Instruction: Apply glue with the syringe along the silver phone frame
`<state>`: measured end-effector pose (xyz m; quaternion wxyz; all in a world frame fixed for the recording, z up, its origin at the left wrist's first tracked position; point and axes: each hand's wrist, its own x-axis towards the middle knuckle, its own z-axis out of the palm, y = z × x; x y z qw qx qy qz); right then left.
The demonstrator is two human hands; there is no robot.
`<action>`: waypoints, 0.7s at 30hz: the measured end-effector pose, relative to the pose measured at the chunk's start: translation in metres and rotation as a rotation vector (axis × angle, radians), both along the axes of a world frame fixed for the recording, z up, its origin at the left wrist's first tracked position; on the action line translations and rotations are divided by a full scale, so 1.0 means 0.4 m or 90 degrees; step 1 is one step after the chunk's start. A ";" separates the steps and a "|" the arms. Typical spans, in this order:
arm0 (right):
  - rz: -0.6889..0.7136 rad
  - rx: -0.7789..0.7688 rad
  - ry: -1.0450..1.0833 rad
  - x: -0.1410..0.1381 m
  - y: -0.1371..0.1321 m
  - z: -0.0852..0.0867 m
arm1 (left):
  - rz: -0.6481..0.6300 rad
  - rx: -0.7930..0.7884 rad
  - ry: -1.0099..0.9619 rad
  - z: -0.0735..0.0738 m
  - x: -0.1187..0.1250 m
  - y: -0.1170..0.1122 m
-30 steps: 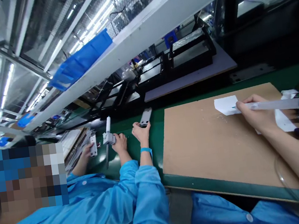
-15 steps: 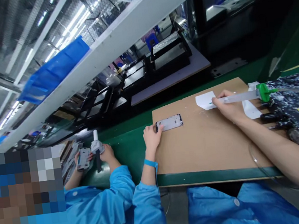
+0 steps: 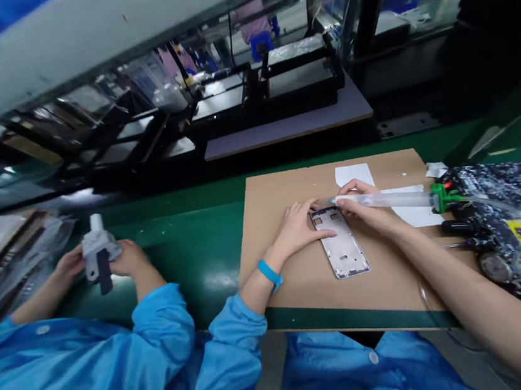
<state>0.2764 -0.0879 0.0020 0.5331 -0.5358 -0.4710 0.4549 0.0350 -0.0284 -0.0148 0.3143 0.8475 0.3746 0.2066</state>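
A phone frame lies at a slant on the brown cardboard sheet. My left hand, with a blue band at its wrist, grips the frame's upper left side, the thumb resting across its face. In my right hand is a clear dispensing syringe with a green cap and an air tube. Its blue tip points left, close to the frame's top edge; whether it touches cannot be made out. Two pieces of white paper lie behind and under the syringe.
At right stands a black-and-white speckled box with a yellow label, with dark-handled tools beside it. On the left a co-worker's hands hold a grey-white device. Black framed trays stand on a shelf behind the green bench.
The phone frame has been turned from lying crosswise to lengthwise and brought nearer. My right hand has moved the syringe from the white paper to the frame's top. The head view has shifted.
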 end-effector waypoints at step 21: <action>0.009 -0.021 -0.235 -0.010 0.007 -0.033 | -0.003 0.005 0.027 0.000 0.015 0.007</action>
